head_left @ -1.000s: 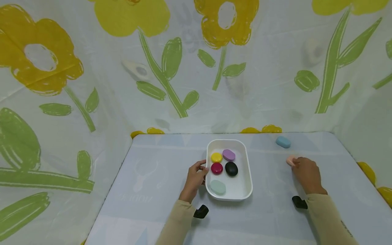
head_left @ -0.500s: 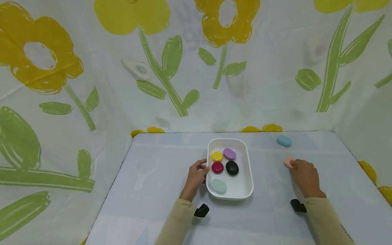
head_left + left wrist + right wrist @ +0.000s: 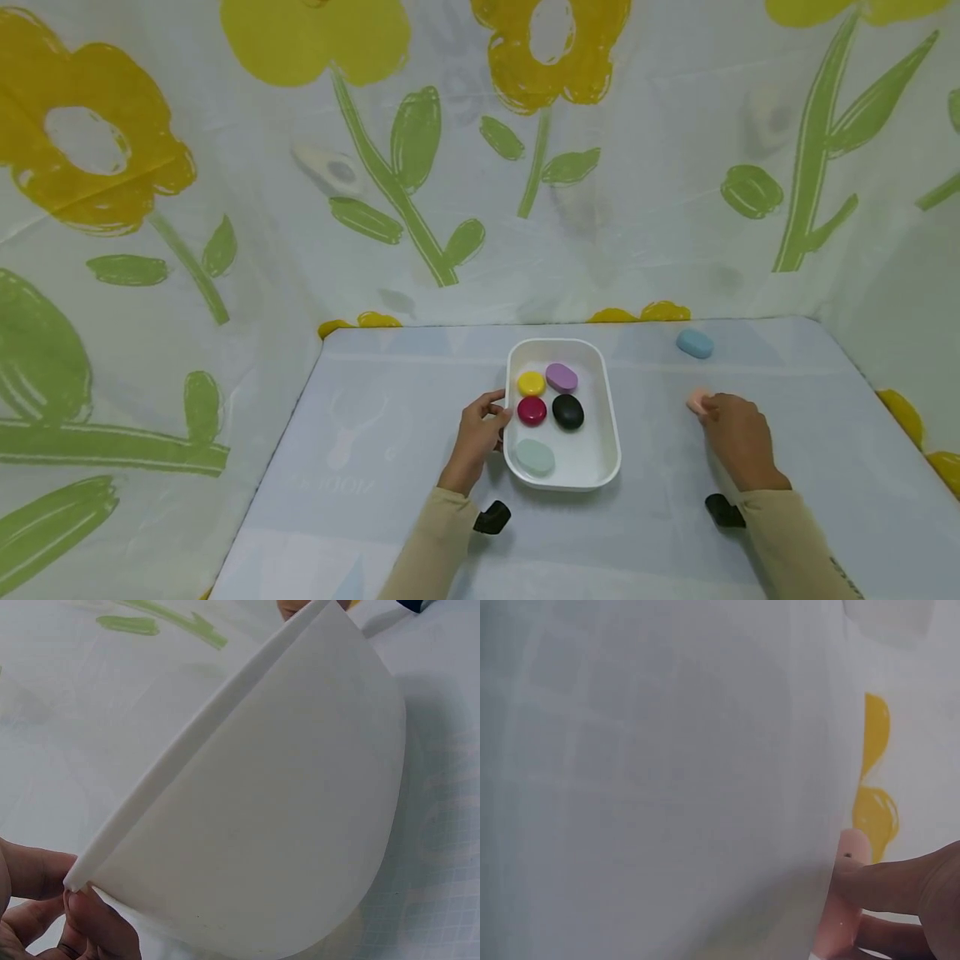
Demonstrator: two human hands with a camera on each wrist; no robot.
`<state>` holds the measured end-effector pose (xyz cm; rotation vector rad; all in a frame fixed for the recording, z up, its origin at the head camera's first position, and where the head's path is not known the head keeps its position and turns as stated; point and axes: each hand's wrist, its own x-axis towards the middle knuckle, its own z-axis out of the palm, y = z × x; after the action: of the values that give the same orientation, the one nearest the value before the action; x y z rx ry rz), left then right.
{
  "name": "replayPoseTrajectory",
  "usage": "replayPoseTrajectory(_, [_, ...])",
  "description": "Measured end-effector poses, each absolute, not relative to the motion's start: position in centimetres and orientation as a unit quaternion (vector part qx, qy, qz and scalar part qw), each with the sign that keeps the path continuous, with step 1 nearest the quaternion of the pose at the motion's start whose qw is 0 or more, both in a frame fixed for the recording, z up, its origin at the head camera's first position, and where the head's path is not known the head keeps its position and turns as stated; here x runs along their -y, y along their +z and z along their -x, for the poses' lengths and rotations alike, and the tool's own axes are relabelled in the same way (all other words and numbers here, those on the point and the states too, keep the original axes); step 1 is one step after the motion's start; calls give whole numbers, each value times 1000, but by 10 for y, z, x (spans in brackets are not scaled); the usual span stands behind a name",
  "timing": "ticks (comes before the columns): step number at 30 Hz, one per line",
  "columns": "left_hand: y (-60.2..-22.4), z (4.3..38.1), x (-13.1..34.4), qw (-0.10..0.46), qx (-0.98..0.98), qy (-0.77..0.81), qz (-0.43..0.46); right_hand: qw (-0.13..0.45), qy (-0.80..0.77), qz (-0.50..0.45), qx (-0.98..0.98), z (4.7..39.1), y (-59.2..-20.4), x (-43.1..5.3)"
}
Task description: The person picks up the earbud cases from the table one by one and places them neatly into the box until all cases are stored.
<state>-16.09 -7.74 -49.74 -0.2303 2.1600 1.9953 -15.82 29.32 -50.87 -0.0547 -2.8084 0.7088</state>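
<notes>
My left hand (image 3: 476, 437) pinches the left rim of a white tray (image 3: 600, 467) between thumb and fingers; the left wrist view shows the tray wall (image 3: 262, 787) close up. Inside the tray lie smooth rounded pieces: yellow (image 3: 531, 383), purple (image 3: 562, 377), red (image 3: 532, 410), black (image 3: 567, 412) and pale green (image 3: 535, 457). To the right of the tray, my right hand (image 3: 738, 437) pinches a smooth pink piece (image 3: 697, 401), partly hidden by the fingers. In the right wrist view, the thumb presses on this pink piece (image 3: 847, 892).
A light blue rounded piece (image 3: 694, 343) lies near the back right edge of the table (image 3: 375, 417). Behind the table hangs a white cloth (image 3: 660, 208) printed with flowers. Dark devices (image 3: 492, 517) stick out at both wrists.
My right hand has moved slightly left towards the tray, carrying the pink piece. The left hand and the tray have stayed in place.
</notes>
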Motion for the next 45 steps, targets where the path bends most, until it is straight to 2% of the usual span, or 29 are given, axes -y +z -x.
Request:
replayPoseTrajectory(12, [-498, 162, 77, 98, -736, 665, 78, 143, 242, 3, 960, 157, -510, -290])
replayPoseTrajectory(21, [-497, 162, 80, 96, -737, 665, 75, 121, 267, -9, 956, 152, -511, -280])
replayPoseTrajectory(27, [-500, 163, 77, 93, -732, 670, 83, 81, 312, -34, 946, 139, -497, -261])
replayPoseTrajectory(35, [-501, 163, 76, 96, -726, 677, 77, 150, 345, -98, 921, 129, -456, -218])
replayPoseTrajectory(38, [-501, 163, 76, 95, -725, 678, 75, 136, 353, -128, 917, 130, -444, -198])
replayPoseTrajectory(45, [-501, 163, 75, 96, -728, 674, 82, 53, 365, -189, 910, 132, -442, -156])
